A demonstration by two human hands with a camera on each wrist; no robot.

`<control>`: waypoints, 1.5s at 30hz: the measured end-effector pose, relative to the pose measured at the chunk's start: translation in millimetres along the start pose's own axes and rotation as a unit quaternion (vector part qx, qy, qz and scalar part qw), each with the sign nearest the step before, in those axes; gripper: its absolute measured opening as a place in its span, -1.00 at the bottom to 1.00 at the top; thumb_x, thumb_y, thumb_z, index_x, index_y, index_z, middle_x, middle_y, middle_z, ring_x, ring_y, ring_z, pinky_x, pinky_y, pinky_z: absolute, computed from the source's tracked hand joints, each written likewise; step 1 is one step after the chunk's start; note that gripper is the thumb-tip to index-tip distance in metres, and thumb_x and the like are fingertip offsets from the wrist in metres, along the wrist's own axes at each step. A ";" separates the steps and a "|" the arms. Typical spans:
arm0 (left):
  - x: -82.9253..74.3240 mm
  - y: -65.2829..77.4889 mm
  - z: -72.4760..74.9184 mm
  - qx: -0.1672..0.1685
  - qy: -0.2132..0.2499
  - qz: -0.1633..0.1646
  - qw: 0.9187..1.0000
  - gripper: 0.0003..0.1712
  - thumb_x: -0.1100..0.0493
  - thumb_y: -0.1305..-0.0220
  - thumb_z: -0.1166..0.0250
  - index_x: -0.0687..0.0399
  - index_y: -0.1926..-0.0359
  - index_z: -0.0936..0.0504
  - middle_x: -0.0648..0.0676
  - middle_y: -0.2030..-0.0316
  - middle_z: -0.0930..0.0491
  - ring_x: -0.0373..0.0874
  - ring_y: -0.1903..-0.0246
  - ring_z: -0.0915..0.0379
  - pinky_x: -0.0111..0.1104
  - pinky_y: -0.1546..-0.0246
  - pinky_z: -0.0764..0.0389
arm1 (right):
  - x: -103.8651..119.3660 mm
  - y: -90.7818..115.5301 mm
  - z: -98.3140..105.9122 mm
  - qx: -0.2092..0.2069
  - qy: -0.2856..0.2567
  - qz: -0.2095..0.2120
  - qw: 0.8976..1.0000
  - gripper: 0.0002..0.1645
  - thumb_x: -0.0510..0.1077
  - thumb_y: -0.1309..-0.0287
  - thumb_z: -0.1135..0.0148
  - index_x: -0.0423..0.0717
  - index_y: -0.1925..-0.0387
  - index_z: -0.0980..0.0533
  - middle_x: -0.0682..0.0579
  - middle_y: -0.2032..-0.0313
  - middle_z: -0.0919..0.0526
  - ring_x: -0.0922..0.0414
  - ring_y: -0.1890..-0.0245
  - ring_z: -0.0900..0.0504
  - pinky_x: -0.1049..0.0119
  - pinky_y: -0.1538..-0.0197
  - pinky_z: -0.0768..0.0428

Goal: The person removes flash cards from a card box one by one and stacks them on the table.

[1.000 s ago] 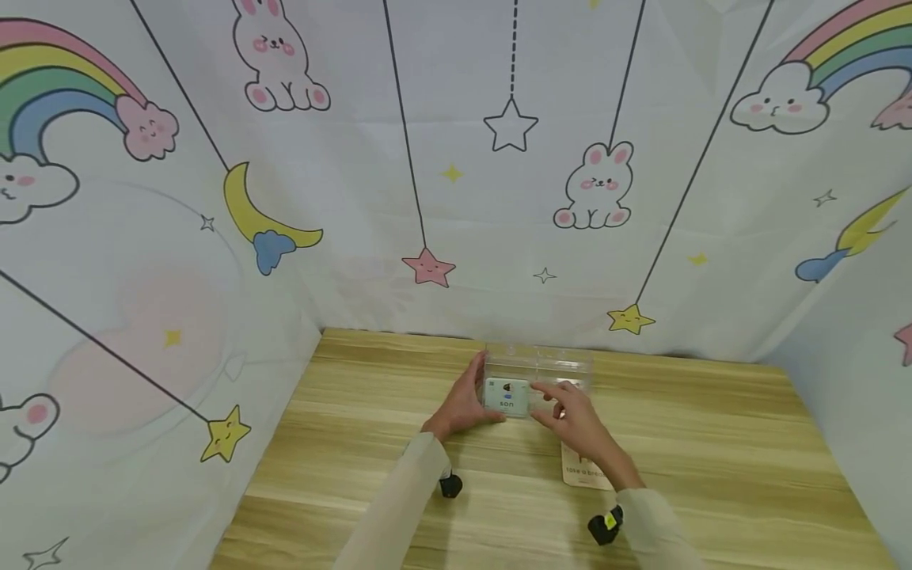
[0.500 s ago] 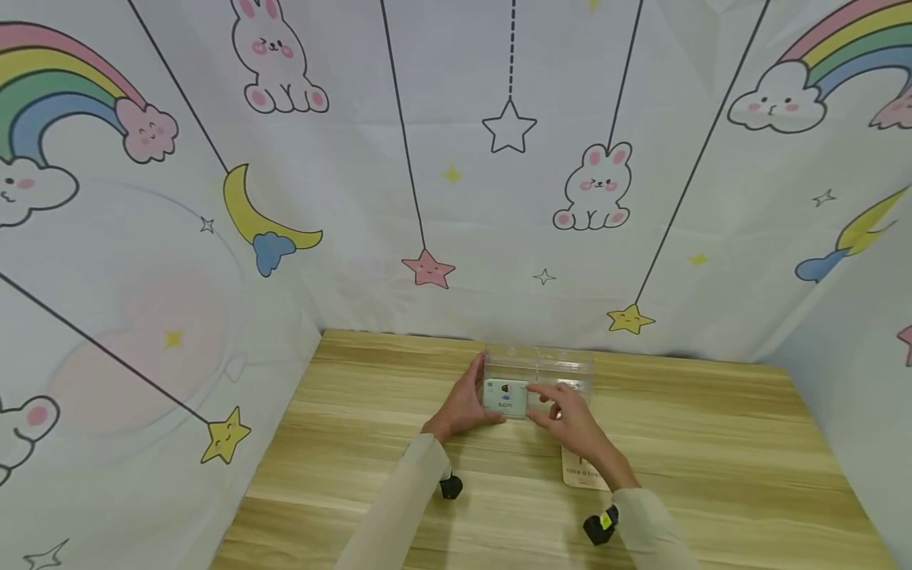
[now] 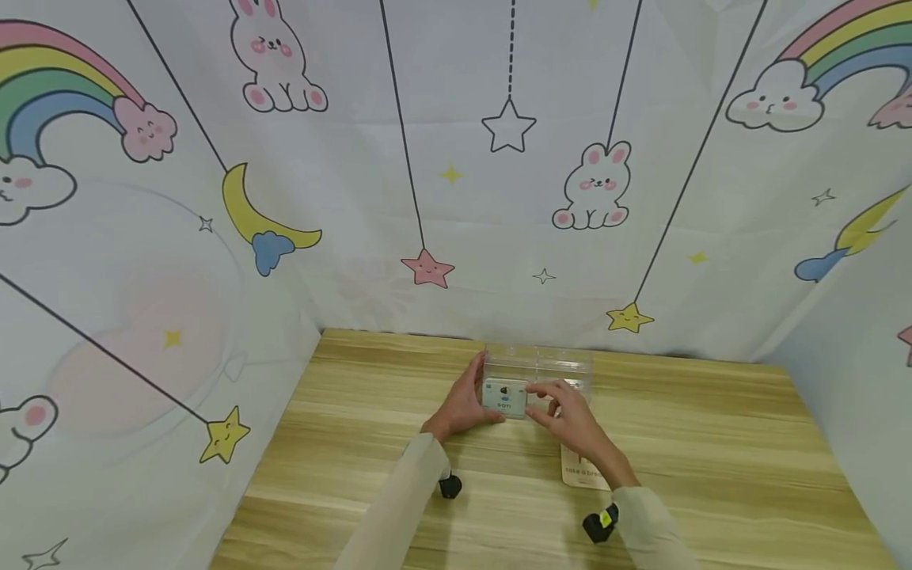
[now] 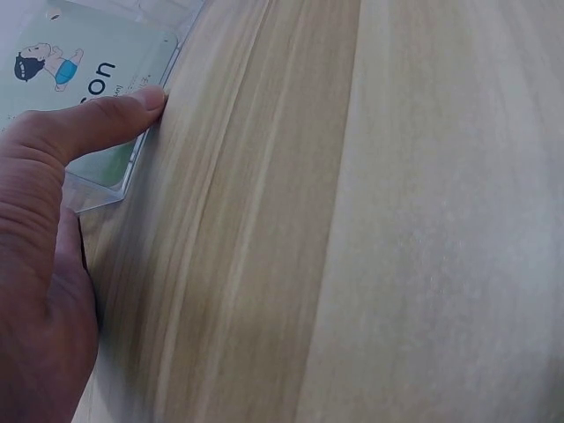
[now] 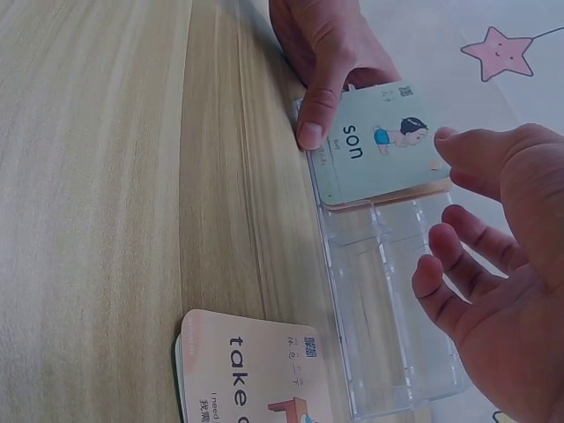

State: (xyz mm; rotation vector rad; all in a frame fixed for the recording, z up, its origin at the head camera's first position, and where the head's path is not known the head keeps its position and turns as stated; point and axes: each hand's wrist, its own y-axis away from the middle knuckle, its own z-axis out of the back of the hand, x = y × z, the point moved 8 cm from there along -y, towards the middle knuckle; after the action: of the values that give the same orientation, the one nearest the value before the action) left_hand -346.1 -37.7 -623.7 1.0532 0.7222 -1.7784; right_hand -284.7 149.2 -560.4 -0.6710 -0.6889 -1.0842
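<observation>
At the left end of the clear plastic box (image 5: 344, 339), the "son" flashcard (image 5: 374, 148) lies face up; your left hand (image 3: 459, 405) grips that end, so brace it gently, and let your right hand (image 3: 572, 416), fingers loosely bent, nudge the card squarely

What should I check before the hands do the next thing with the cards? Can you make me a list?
1. Left hand has a grip on the clear box: ok, its thumb is over the front edge.
2. "son" card is picture side up: ok.
3. "son" card sits all the way down in the box: cannot tell.
4. Right hand touches the "son" card: cannot tell, its fingertips are right by the edge.
5. "take a" card is in the box: not ok, it's outside on the table.
</observation>
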 end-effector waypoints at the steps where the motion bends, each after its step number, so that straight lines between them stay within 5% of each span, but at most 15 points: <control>1: 0.1 0.1 0.1 0.000 0.001 0.000 1.000 0.52 0.22 0.08 -0.73 -0.08 -0.68 0.17 0.13 -0.60 -0.06 -0.03 -0.53 -0.10 -0.24 -0.51 -0.22 | 0.6 -0.2 0.0 -0.001 -0.001 0.003 1.000 -0.52 -0.11 -0.34 -0.41 -0.11 -0.24 -0.61 -0.21 -0.01 -0.60 0.17 0.36 -0.49 0.35 0.38 -0.52; 16: 0.4 0.1 0.6 -0.002 -0.008 -0.007 1.000 0.53 0.23 0.10 -0.74 -0.02 -0.68 0.17 0.16 -0.60 -0.07 -0.02 -0.53 -0.11 -0.27 -0.50 -0.23 | 0.6 -3.6 -2.1 -0.002 -0.018 0.003 1.000 -0.57 -0.08 -0.35 -0.41 -0.11 -0.18 -0.62 -0.13 -0.05 -0.69 0.19 0.33 -0.58 0.33 0.41 -0.56; 27: -0.3 -0.1 1.0 0.001 -0.002 -0.011 1.000 0.51 0.22 0.07 -0.73 0.03 -0.68 0.17 0.14 -0.61 -0.04 -0.02 -0.54 -0.09 -0.24 -0.50 -0.25 | 1.6 -4.4 -5.4 0.007 -0.039 0.003 0.999 -0.66 -0.03 -0.39 -0.37 -0.02 -0.12 -0.66 0.08 0.01 -0.71 0.17 0.26 -0.63 0.27 0.25 -0.66; 45: -4.4 1.2 1.9 -0.007 0.009 -0.015 1.000 0.50 0.26 0.08 -0.72 -0.05 -0.68 0.14 0.16 -0.60 -0.06 0.00 -0.52 -0.12 -0.26 -0.48 -0.28 | 11.2 -13.9 -9.6 0.011 -0.009 0.020 1.000 -0.67 -0.07 -0.39 -0.36 -0.01 -0.13 -0.67 0.05 -0.06 -0.70 0.18 0.27 -0.59 0.29 0.34 -0.61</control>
State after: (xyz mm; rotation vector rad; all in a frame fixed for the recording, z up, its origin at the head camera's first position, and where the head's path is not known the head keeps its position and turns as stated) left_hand -344.7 -38.0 -619.0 1.0550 0.7638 -1.7895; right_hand -292.7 131.3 -555.6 -0.6739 -0.6986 -1.0332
